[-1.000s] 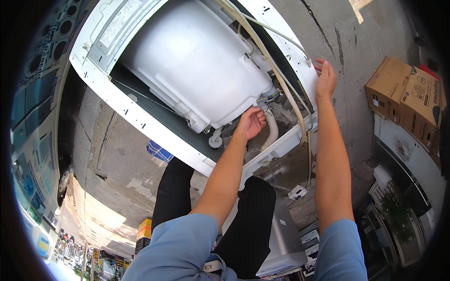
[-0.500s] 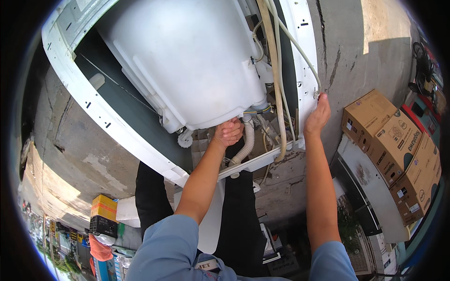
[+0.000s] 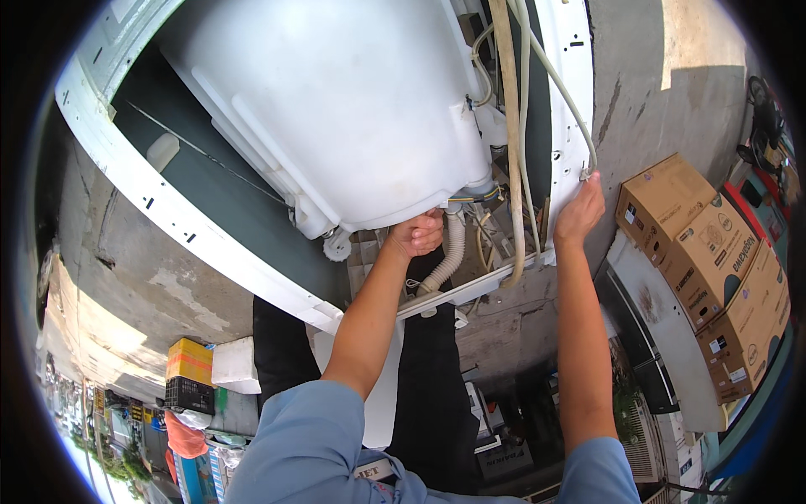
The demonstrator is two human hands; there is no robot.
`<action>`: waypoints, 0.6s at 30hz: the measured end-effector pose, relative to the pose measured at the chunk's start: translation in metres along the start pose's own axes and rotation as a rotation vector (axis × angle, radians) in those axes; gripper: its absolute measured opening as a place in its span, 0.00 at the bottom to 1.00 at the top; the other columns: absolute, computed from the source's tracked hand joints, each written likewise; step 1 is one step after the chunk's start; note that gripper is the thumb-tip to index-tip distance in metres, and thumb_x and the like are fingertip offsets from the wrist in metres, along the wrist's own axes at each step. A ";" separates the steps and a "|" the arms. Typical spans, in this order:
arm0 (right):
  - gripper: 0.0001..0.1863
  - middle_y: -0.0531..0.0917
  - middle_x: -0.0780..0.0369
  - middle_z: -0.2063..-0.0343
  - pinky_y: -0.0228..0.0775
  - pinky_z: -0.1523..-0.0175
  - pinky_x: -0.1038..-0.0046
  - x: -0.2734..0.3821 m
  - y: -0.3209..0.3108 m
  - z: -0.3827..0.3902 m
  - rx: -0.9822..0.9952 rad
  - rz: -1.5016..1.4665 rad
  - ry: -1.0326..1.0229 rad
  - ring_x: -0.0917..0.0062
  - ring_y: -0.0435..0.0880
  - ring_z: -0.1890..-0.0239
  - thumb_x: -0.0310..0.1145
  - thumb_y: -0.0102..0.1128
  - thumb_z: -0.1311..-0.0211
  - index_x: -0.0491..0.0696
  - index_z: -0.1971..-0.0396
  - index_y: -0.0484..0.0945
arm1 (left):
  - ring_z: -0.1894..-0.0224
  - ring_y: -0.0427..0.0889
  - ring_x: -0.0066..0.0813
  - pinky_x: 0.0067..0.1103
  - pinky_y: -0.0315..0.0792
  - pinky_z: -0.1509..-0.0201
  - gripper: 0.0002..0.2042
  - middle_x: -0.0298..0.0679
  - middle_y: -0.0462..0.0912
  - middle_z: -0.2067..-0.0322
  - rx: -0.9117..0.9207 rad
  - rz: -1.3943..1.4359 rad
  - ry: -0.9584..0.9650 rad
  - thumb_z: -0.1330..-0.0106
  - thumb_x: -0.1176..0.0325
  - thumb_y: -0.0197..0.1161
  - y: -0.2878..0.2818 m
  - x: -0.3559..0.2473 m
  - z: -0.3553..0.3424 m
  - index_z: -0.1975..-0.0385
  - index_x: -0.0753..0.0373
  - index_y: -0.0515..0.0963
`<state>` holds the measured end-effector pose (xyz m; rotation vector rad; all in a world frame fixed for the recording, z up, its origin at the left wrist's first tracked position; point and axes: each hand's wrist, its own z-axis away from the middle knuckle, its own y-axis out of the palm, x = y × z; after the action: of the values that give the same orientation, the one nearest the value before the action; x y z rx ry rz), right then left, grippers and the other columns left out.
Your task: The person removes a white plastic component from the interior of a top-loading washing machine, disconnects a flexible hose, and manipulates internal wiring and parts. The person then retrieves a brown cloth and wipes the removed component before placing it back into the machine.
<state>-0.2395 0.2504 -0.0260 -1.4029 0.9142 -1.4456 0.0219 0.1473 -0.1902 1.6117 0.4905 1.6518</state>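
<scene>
A rounded white plastic washing machine tub (image 3: pixel 344 109) sits inside an open white metal cabinet (image 3: pixel 189 227). My left hand (image 3: pixel 417 233) is closed around the tub's lower edge, its fingertips partly hidden. Beside it, a ribbed pale hose (image 3: pixel 452 252) curves down to the cabinet's near rim. My right hand (image 3: pixel 579 212) grips the cabinet's right edge, with some fingers out of sight. Just above that hand, the end of a pale cable (image 3: pixel 575 113) meets the cabinet. A beige hose (image 3: pixel 510 126) runs down the cabinet's right side.
Stacked cardboard boxes (image 3: pixel 697 269) stand at the right on a white appliance (image 3: pixel 634 294). My legs (image 3: pixel 437 370) are close below the cabinet. A yellow box (image 3: pixel 189 359) and black crate (image 3: pixel 186 393) sit lower left. Cracked concrete (image 3: pixel 164 286) surrounds the machine.
Both hands and the cabinet's right edge appear slightly further right, while its left corner appears further left. Both hands keep their holds.
</scene>
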 end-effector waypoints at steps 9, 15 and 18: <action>0.27 0.83 0.46 0.69 0.69 0.58 0.59 -0.004 0.003 0.004 -0.018 0.009 -0.017 0.58 0.79 0.68 0.45 0.40 0.19 0.35 0.58 0.80 | 0.92 0.68 0.14 0.13 0.59 0.94 0.21 0.27 0.70 0.89 0.072 -0.013 0.011 0.33 0.78 0.60 -0.002 0.002 -0.002 0.40 0.58 0.74; 0.27 0.83 0.46 0.68 0.70 0.56 0.59 -0.004 0.001 0.004 0.028 0.031 -0.009 0.55 0.80 0.66 0.45 0.38 0.19 0.35 0.56 0.80 | 0.92 0.68 0.14 0.13 0.60 0.94 0.22 0.28 0.71 0.89 0.055 0.022 0.013 0.34 0.80 0.58 0.003 0.000 -0.004 0.39 0.60 0.73; 0.27 0.83 0.46 0.67 0.70 0.55 0.60 -0.006 -0.001 0.002 0.063 0.045 0.002 0.55 0.80 0.65 0.44 0.37 0.19 0.36 0.55 0.80 | 0.92 0.68 0.15 0.13 0.61 0.94 0.22 0.29 0.71 0.89 0.118 0.075 0.029 0.34 0.81 0.57 0.004 0.001 -0.007 0.39 0.62 0.73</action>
<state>-0.2377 0.2566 -0.0270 -1.3264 0.8882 -1.4308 0.0141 0.1478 -0.1875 1.7125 0.5568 1.7320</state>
